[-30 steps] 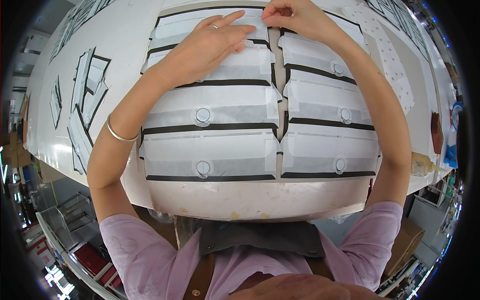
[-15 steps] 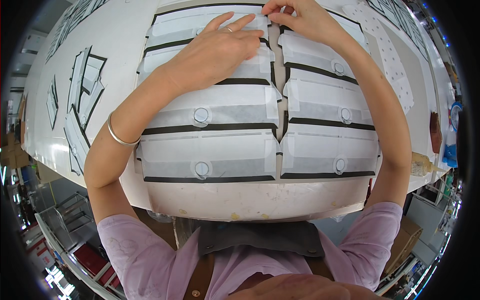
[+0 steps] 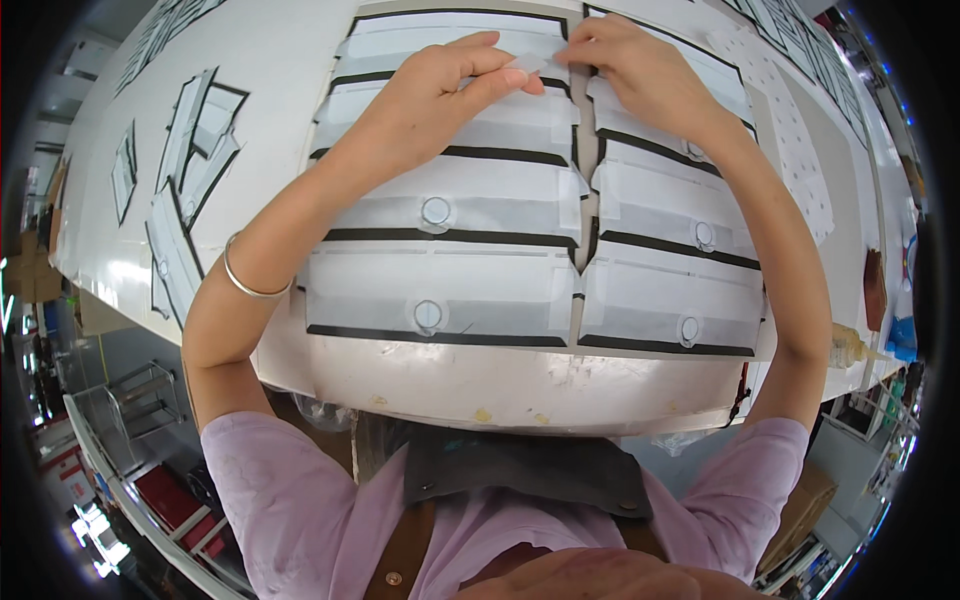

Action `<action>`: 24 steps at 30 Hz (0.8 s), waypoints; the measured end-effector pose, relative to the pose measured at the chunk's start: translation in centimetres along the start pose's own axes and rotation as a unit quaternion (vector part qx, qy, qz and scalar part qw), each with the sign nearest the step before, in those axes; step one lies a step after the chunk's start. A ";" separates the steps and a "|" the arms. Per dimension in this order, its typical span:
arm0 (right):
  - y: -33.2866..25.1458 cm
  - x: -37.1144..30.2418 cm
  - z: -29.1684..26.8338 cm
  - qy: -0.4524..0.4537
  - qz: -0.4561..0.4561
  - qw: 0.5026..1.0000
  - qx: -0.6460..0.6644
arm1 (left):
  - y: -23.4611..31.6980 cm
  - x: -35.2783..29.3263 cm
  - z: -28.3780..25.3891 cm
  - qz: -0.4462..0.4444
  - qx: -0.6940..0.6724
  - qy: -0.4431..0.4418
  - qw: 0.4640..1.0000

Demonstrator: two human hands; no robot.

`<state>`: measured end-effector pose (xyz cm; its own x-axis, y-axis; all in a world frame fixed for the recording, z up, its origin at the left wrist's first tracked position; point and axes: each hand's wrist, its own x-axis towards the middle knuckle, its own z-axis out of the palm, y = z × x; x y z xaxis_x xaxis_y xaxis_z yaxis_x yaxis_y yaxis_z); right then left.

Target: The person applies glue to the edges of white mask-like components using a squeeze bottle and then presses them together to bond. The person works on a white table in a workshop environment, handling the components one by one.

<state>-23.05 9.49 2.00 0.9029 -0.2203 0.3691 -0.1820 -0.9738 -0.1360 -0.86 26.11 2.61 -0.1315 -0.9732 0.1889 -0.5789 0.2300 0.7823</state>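
Running left to right, black-edged panels (image 3: 520, 122)

Bright, cool, even light covers the white work table (image 3: 270, 60), with only faint, soft shadows. A pale patch of glare washes the table's left side, and a gentler sheen runs along its front edge. Strong white lamps (image 3: 100, 540) burn out at lower left, fringed with purple; thin bluish streaks of light line the right rim. The space beneath the table is dimmer. The fisheye lens bends straight edges into curves (the corners fall away to black). The white panels (image 3: 450, 275) in the centre are fairly sharp; the right hand (image 3: 635, 65) looks slightly blurred, and the outer surroundings are smeared and soft.
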 end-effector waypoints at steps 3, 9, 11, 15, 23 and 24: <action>-4.9 2.3 -2.3 0.017 0.137 0.962 0.237 | 1.1 -2.8 -0.6 -0.016 -0.062 0.055 0.996; -14.0 5.5 -2.9 -0.030 0.180 0.847 0.499 | 2.5 -8.8 -2.1 -0.042 -0.078 0.101 0.991; -15.3 6.1 -1.7 -0.065 0.183 0.860 0.472 | 3.3 -11.0 -2.9 -0.034 -0.044 0.107 0.993; -18.3 6.6 0.0 -0.163 0.133 0.874 0.437 | 4.6 -17.9 -5.0 -0.081 0.018 0.139 0.987; -23.1 7.4 5.3 -0.235 0.075 0.869 0.429 | 2.4 -28.4 -4.7 -0.082 0.175 0.256 0.947; -23.3 7.8 5.6 -0.218 0.081 0.884 0.406 | 2.4 -28.7 -4.0 -0.075 0.190 0.241 0.949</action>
<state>-9.62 30.75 2.87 0.9871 -0.1380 -0.0812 -0.1430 -0.5311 -0.8352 4.70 54.63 1.47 0.3066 -0.8574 0.4134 -0.8222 -0.0198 0.5688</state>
